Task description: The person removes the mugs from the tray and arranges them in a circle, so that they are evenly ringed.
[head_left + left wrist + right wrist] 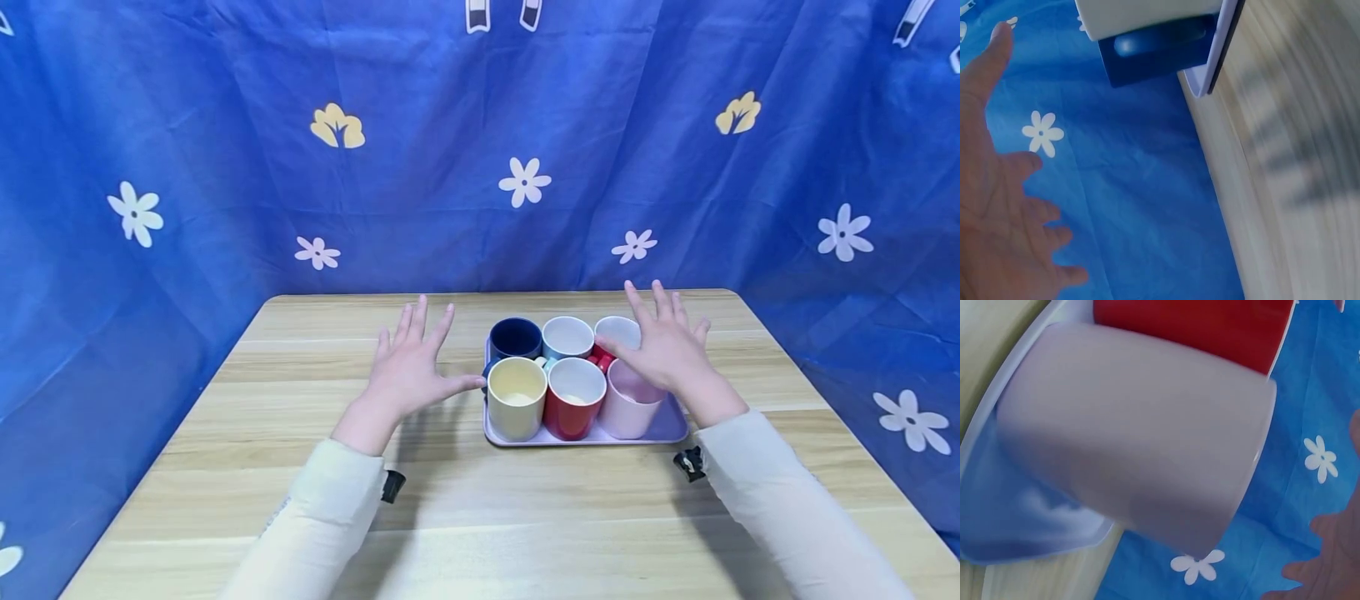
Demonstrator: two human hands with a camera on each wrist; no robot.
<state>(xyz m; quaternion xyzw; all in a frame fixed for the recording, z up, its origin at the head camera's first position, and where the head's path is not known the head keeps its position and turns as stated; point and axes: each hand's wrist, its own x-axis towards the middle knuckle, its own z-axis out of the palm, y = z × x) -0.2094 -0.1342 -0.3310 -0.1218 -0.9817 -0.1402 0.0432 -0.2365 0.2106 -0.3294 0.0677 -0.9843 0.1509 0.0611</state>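
Several mugs stand upright in two rows on a lilac tray (675, 427). The back row has a navy mug (516, 337), a light blue mug (567, 337) and a red mug (619, 331), partly behind my right hand. In front are a cream mug (516, 400), a red mug (573, 400) and a pink mug (632, 404). My left hand (408, 367) is spread left of the tray, its thumb tip close to the cream mug; contact is unclear. Above the tray's right side, my right hand (663, 346) spreads its fingers beside the pink mug, holding nothing.
The tray rests on a light wood table (247, 400), toward the back and right of centre. Behind the table and along both sides hangs a blue curtain (420, 208) with flower prints. Small black devices (392, 486) show at both wrists.
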